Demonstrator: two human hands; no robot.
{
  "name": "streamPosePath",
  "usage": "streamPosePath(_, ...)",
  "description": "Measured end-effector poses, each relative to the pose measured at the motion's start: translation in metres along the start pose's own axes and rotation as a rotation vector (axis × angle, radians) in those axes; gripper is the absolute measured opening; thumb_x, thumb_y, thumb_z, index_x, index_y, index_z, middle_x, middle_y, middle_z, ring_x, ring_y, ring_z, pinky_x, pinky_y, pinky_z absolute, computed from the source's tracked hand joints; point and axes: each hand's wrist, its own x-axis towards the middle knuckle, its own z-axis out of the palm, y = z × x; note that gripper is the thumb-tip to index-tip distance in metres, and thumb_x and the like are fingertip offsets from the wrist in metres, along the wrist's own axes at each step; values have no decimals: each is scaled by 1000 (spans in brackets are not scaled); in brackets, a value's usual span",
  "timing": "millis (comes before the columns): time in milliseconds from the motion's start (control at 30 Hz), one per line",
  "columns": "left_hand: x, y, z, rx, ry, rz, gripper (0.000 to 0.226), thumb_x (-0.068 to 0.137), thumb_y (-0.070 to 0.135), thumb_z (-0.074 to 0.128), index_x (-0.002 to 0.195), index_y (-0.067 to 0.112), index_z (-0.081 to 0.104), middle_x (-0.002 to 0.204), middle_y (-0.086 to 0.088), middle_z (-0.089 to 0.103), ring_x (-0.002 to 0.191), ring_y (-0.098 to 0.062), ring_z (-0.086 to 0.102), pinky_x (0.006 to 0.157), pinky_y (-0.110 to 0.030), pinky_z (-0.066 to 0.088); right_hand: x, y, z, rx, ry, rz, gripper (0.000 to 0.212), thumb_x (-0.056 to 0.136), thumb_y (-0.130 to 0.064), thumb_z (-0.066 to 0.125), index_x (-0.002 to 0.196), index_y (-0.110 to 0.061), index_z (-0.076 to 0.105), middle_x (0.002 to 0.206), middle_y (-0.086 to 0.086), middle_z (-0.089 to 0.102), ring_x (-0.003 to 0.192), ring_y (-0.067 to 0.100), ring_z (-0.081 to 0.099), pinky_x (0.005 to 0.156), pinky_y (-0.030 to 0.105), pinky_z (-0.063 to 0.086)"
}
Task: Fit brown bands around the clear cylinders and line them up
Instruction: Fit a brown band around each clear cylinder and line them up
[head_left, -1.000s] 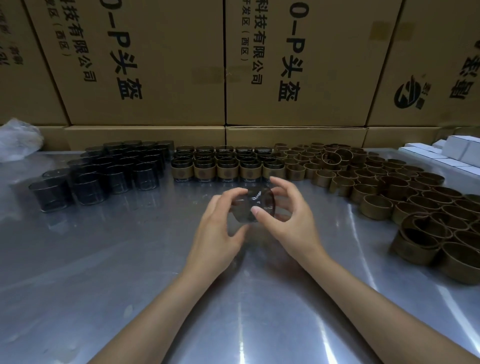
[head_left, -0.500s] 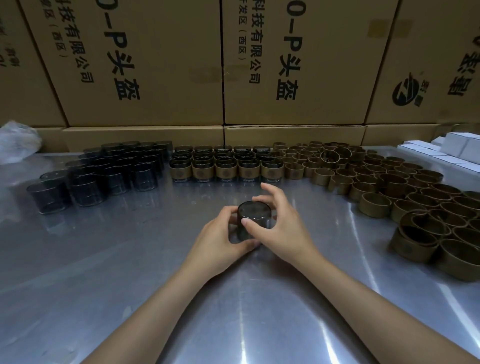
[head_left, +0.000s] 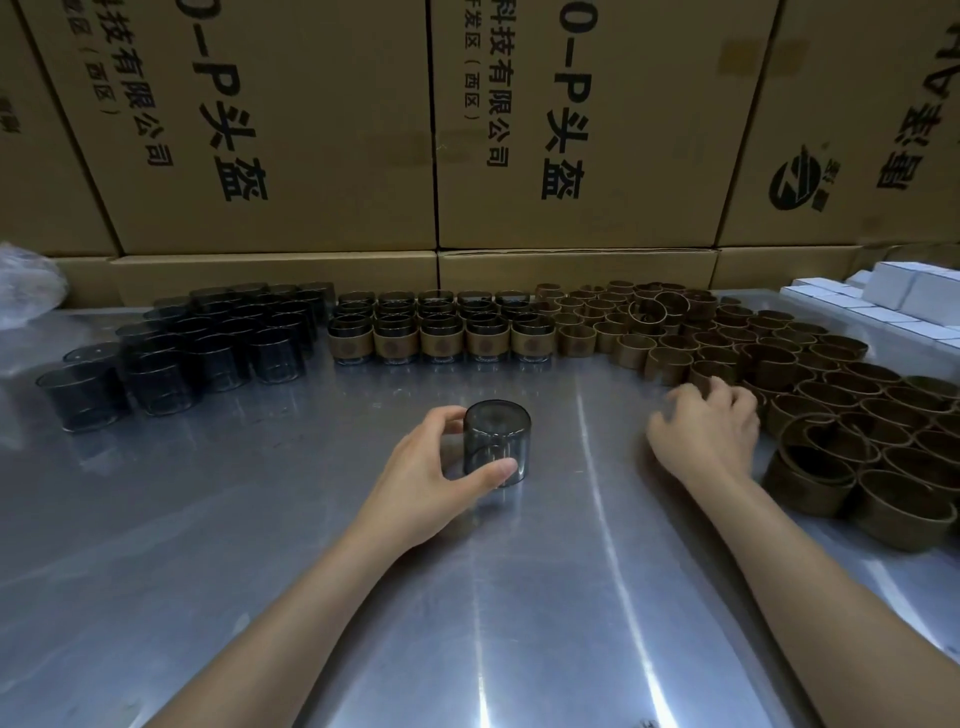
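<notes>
A smoky clear cylinder (head_left: 496, 435) stands upright on the steel table (head_left: 311, 519) in the middle, closed end up. My left hand (head_left: 431, 483) grips it from the left, thumb across its lower front. My right hand (head_left: 706, 431) is off to the right, fingers curled down at the near edge of the pile of loose brown bands (head_left: 810, 395); whether it holds a band is hidden. Bare cylinders (head_left: 182, 353) cluster at the back left. Banded cylinders (head_left: 439, 332) stand in rows at the back centre.
Large printed cardboard boxes (head_left: 322, 124) wall off the back of the table. White flat boxes (head_left: 904, 296) lie at the far right. A crumpled plastic bag (head_left: 26, 286) sits at the far left edge.
The cylinder came down from mid-air and was set on the table. My right hand then let go of it and moved right to the band pile. My left hand stays on it.
</notes>
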Motion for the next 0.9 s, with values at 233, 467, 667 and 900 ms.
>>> streamPosePath(233, 0, -1, 0, 14, 4, -1, 66, 74, 51, 71, 130, 27, 46, 127, 15, 54, 118, 1, 46, 91, -18, 34, 4, 1, -2, -97, 30, 8, 31, 96, -13, 48, 125, -15, 56, 139, 15, 44, 135, 34, 28, 116, 53, 5)
streamPosePath(467, 2, -1, 0, 0, 45, 18, 62, 77, 53, 66, 129, 25, 47, 128, 14, 54, 123, -1, 45, 96, -19, 34, -6, -19, 0, 407, 100, -294, 14, 96, -13, 52, 105, -21, 59, 105, -5, 56, 106, 20, 55, 104, 45, 37)
streamPosePath(667, -2, 10, -2, -99, 138, 102, 63, 77, 65, 44, 127, 28, 51, 123, 17, 55, 121, 3, 45, 95, -9, 31, -31, -62, -27, 1294, -196, -257, 22, 96, -3, 50, 92, -20, 63, 88, -3, 64, 85, 12, 59, 77, 22, 48)
streamPosePath(900, -6, 24, 1, -206, 144, 197, 43, 93, 54, 39, 115, 26, 63, 115, 14, 62, 115, 1, 51, 100, -23, 38, -51, -73, -34, 1810, -793, -74, 19, 97, -4, 43, 104, -11, 59, 72, -2, 69, 60, 7, 64, 61, 21, 56)
